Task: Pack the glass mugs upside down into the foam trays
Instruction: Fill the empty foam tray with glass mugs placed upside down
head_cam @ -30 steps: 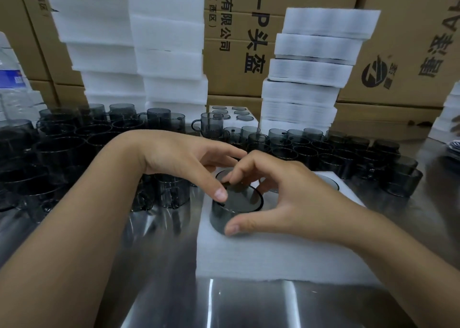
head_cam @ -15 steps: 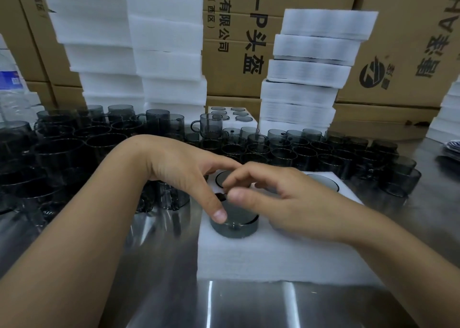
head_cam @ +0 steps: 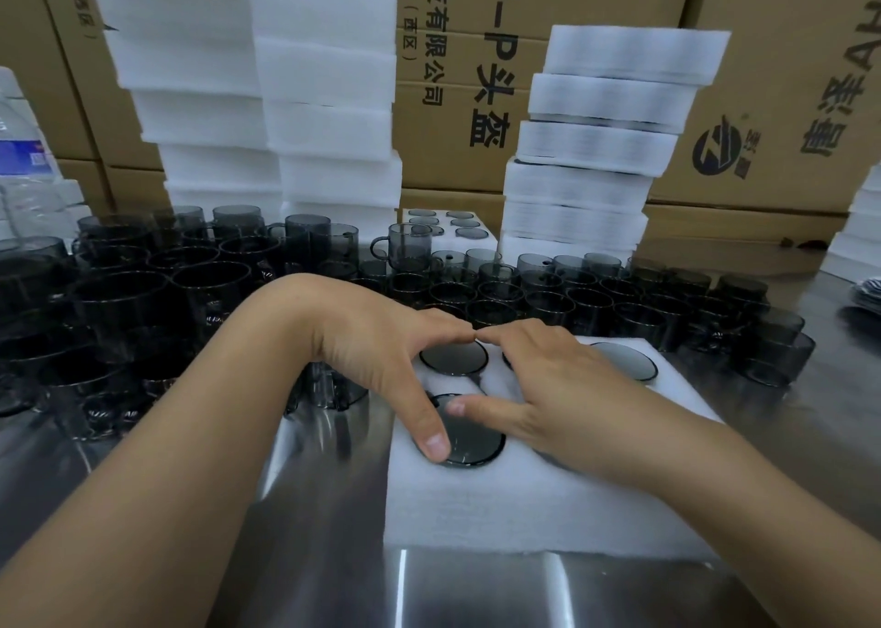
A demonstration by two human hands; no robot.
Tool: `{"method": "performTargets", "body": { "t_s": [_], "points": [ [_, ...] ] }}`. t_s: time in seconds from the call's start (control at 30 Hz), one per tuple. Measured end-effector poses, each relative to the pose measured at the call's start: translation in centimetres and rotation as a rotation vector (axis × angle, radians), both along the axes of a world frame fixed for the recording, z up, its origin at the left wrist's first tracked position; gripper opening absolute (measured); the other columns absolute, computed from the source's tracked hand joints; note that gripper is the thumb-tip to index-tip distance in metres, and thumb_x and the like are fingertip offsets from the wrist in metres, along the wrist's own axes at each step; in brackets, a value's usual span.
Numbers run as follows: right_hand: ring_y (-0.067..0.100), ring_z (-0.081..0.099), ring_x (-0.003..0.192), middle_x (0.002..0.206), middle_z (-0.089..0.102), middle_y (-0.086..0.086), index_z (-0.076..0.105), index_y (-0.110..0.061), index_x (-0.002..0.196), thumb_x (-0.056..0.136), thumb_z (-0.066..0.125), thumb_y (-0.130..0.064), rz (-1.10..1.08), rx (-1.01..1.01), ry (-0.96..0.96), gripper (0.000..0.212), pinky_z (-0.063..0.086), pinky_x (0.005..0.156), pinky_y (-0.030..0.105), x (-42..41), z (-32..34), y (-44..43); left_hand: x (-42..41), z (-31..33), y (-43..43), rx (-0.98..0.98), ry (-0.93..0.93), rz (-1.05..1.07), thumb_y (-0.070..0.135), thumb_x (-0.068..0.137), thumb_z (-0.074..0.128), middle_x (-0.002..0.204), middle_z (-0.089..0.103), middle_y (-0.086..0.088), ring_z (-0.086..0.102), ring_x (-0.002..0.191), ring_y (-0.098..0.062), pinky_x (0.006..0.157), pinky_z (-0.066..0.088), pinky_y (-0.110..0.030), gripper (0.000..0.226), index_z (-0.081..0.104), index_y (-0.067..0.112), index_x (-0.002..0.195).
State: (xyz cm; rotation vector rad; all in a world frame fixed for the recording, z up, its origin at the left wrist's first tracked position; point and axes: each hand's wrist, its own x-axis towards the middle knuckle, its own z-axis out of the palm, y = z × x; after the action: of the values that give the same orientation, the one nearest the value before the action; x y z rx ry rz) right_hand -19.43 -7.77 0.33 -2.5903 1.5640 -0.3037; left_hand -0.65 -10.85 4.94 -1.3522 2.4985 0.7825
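**Mug seated base-up in the tray**

Head view: the glass mug [head_cam: 472, 439] sits in the near-left pocket of the foam tray [head_cam: 524, 498]. Its mouth is down, its flat base is up and about level with the foam, and its long axis is vertical (the handle is out of sight). The left hand [head_cam: 376, 355] and the right hand [head_cam: 558, 389] lie spread over it with straight fingers. Both thumbs press on the base, and the forefinger tips touch each other over the far row.

More inverted mugs [head_cam: 453, 358] fill the far pockets. The tray lies on a steel table [head_cam: 310, 508], with loose upright mugs [head_cam: 214, 284] crowded behind and to the left. Farther back stand foam stacks [head_cam: 329, 102] and cardboard boxes [head_cam: 491, 117] printed "头盔" and "有限公司". A bottle [head_cam: 19, 160] at far left bears a blue label, unreadable.
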Motion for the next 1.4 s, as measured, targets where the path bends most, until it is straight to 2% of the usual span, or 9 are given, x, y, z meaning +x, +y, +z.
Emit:
{"method": "performTargets", "body": {
  "t_s": [0.23,0.33,0.43,0.57,0.77,0.87,0.97,1.2,1.4],
  "points": [
    [0.014,0.032,0.126,0.137,0.036,-0.008,0.025,-0.033,0.144,0.082,0.041,-0.07,0.014,-0.047,0.088,0.074,0.032,0.1,0.031,0.3,0.3,-0.3,-0.1,-0.1,0.1,0.0,0.037,-0.025,0.054,0.054,0.082,0.146,0.022,0.034,0.023,0.139,-0.001,0.117,0.024,-0.038,0.109,0.022,0.051,0.144],
    [0.007,0.037,0.127,0.138,0.04,-0.016,0.028,-0.049,0.139,0.075,0.044,-0.077,0.094,0.112,0.097,0.071,0.035,0.101,0.029,-1.0,1.9,-0.7,0.0,-0.3,-0.2,0.02,0.048,-0.037,0.055,0.054,0.082,0.145,0.022,0.035,0.022,0.139,0.0,0.117,0.023,-0.035,0.107,0.024,0.053,0.143],
    [-0.01,0.054,0.111,0.124,0.057,-0.029,0.047,-0.056,0.12,0.068,0.043,-0.078,0.173,0.313,-0.256,0.056,0.042,0.094,0.014,-3.5,4.6,-1.4,0.1,-0.4,-0.5,-0.019,0.0,0.047,0.076,0.044,0.07,0.151,0.009,0.037,0.013,0.14,0.005,0.117,0.018,-0.028,0.122,0.012,0.049,0.148],
    [0.005,0.066,0.096,0.097,0.071,-0.014,0.064,-0.035,0.102,0.092,0.049,-0.049,-0.065,-0.023,-0.595,0.023,0.047,0.093,0.032,-7.7,5.0,-4.5,-0.9,-1.1,-0.6,-0.119,0.208,0.165,0.088,0.047,0.062,0.147,0.032,0.027,0.035,0.127,0.007,0.104,0.029,-0.018,0.118,0.02,0.043,0.148],
    [0.014,0.052,0.091,0.114,0.067,0.0,0.067,-0.021,0.113,0.093,0.058,-0.021,-0.462,-0.17,-0.236,0.022,0.036,0.08,0.023,-10.8,2.4,-8.1,-5.1,-3.7,-0.7,-0.296,0.619,0.185,0.061,0.079,0.059,0.127,0.056,0.025,0.049,0.117,0.011,0.103,0.038,-0.02,0.049,0.056,0.039,0.122],
    [0.019,0.058,0.095,0.112,0.069,0.002,0.069,-0.017,0.112,0.087,0.069,-0.029,-0.499,-0.116,-0.189,0.028,0.041,0.08,0.026,-11.2,1.6,-8.6,-6.4,-4.6,-0.1,-0.308,0.561,0.127,0.074,0.073,0.05,0.126,0.053,0.027,0.047,0.114,0.01,0.091,0.037,-0.014,0.065,0.051,0.04,0.128],
    [0.019,0.06,0.092,0.108,0.069,0.001,0.069,-0.021,0.107,0.082,0.074,-0.035,-0.508,-0.079,-0.173,0.029,0.048,0.081,0.032,-11.3,1.0,-9.0,-6.8,-4.8,0.1,-0.321,0.428,0.048,0.086,0.061,0.039,0.126,0.043,0.027,0.036,0.119,0.005,0.099,0.039,-0.024,0.088,0.042,0.041,0.136],
    [0.022,0.059,0.09,0.099,0.067,-0.001,0.063,-0.029,0.085,0.08,0.073,-0.031,-0.546,-0.08,-0.098,0.012,0.05,0.078,0.033,-11.3,0.1,-9.1,-7.0,-4.8,0.2,-0.364,0.329,-0.008,0.065,0.087,0.043,0.141,0.035,0.021,0.029,0.129,-0.002,0.108,0.035,-0.035,0.056,0.042,0.038,0.136],
    [0.021,0.056,0.072,0.082,0.06,-0.003,0.053,-0.032,0.069,0.083,0.068,-0.022,-0.569,-0.075,-0.053,0.022,0.046,0.063,0.03,-11.2,0.6,-8.7,-6.8,-4.8,0.0,-0.296,0.52,0.083,0.071,0.076,0.04,0.127,0.049,0.025,0.042,0.119,0.004,0.095,0.037,-0.018,0.066,0.049,0.036,0.132]
  ]
}}
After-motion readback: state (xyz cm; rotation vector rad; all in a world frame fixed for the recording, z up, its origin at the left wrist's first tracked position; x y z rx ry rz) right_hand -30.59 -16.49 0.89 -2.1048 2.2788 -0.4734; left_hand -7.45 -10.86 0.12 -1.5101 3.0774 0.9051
